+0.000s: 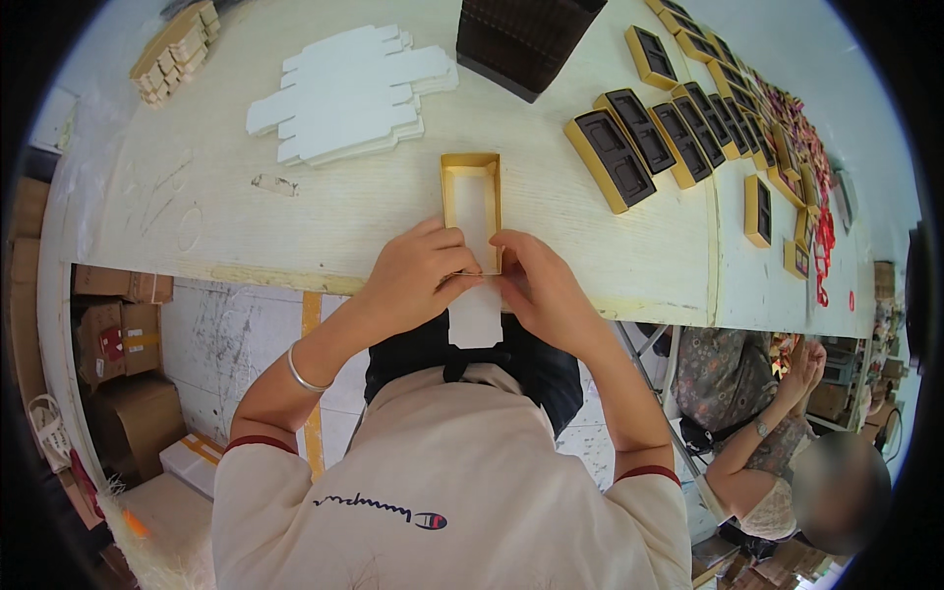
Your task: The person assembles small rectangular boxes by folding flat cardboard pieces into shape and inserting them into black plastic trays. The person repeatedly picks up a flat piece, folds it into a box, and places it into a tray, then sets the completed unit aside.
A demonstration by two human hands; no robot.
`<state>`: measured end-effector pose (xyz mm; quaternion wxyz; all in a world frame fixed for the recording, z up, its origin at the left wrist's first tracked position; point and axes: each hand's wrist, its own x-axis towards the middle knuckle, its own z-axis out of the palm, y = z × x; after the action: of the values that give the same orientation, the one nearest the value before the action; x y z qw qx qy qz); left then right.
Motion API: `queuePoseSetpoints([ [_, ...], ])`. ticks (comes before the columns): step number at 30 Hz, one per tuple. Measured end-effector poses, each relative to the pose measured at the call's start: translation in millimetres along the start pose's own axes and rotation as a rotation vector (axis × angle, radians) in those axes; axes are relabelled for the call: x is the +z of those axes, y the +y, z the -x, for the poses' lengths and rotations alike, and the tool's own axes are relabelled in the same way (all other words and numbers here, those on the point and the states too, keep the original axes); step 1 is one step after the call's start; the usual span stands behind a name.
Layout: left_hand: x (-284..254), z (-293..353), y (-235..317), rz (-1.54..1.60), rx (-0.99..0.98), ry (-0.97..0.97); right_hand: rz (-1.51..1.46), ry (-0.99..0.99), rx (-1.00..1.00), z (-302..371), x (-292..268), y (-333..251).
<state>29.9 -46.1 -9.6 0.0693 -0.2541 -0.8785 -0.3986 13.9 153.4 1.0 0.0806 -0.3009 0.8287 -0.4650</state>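
A narrow gold-edged box tray point(471, 205) with a pale inside lies at the centre of the frame on the near part of the white table point(295, 226), its long axis running straight away from the person, up the frame; its near short end sits right at the hands, and a white flap point(475, 317) hangs down from that end past the table edge. Both hands close on that near end from either side: the left hand point(418, 275) has its fingers curled and thumb pressed at the tray's lower left corner, the right hand point(536, 280) pinches the lower right corner, and neither is clearly nearer. Above the tray, a stack of flat white cardboard blanks point(349, 93) lies at upper left of centre, a dark ribbed block point(521, 39) at top centre, and rows of gold trays with dark inserts point(669, 128) run toward the upper right, while another person point(777, 442) works at lower right
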Motion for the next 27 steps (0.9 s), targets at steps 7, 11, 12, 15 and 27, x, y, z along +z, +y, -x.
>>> queuePoseSetpoints([
  [7,-7.7,2.8,2.7,0.106,-0.105,-0.093,0.540,0.089,-0.396,34.9,12.2,4.2],
  [11,-16.6,-4.0,1.5,0.284,-0.207,-0.184,0.326,0.240,-0.430,19.8,18.0,18.3],
  [12,-19.2,-4.6,0.0,0.365,-0.247,-0.201,0.251,0.258,-0.423,15.1,17.5,19.4],
  [15,-12.0,-3.4,-12.0,0.499,-0.100,-0.072,-0.088,0.230,-0.108,3.5,17.8,4.2],
  [27,9.8,11.6,7.4,-0.137,0.083,0.240,0.640,0.245,-0.333,4.7,27.2,5.0],
])
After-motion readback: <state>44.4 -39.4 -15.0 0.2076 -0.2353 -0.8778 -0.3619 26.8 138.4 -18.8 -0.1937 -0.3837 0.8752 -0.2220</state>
